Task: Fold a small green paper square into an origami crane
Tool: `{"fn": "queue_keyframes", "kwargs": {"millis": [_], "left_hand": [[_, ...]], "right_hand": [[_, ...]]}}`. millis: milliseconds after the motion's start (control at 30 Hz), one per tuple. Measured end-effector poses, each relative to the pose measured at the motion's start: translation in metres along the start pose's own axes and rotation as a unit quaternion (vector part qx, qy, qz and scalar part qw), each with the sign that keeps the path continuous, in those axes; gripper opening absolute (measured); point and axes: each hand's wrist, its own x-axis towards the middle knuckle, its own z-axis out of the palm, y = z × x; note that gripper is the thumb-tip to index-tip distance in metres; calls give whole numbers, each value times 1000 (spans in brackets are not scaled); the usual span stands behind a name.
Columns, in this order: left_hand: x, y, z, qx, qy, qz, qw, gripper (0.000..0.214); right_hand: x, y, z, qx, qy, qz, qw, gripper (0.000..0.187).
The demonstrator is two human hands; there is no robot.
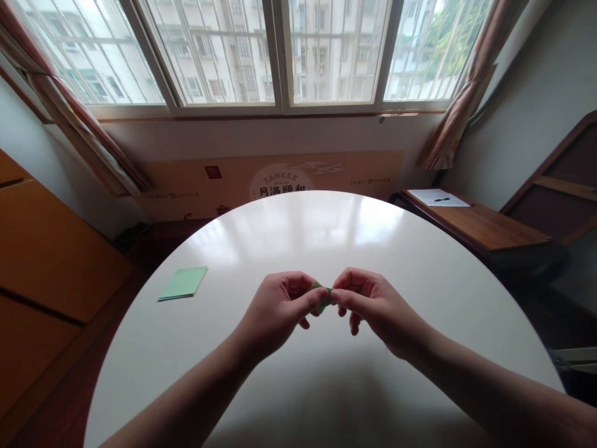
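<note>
Over the middle of the white round table (280,242), a small folded piece of green paper (321,305) is held between my two hands. My left hand (282,305) pinches it between thumb and fingers and covers much of it. On its right end, the thumb and fingertips of my right hand (366,298) are closed in a pinch. The paper's exact folded shape is partly hidden by my fingers. A stack of square paper sheets (184,282), light green on top, lies on the table to the left.
Beyond the table, a printed orange cardboard panel (368,168) stands below the window (224,50). At the right is a wooden surface (494,218) bearing a white sheet (429,198) and a black pen (442,200). An orange-brown cabinet (51,242) stands at the left.
</note>
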Motion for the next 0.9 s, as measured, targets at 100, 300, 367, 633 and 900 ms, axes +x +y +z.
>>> {"fn": "queue_keyframes", "kwargs": {"millis": [100,300,367,633,900], "left_hand": [[1,0,0,-18,-5,9,1000,22],[-2,0,2,27,1,17,999,19],[-3,0,2,65,0,29,997,17],[-4,2,6,151,-20,41,988,15],[-4,2,6,147,-27,20,989,14]], "right_hand": [[0,-1,0,6,0,-4,1000,21],[0,4,-1,-26,-2,-25,999,17],[0,4,-1,-61,-4,-42,997,15],[0,-3,-3,-223,-26,-55,973,5],[0,-3,-6,-303,-38,-49,951,7]]}}
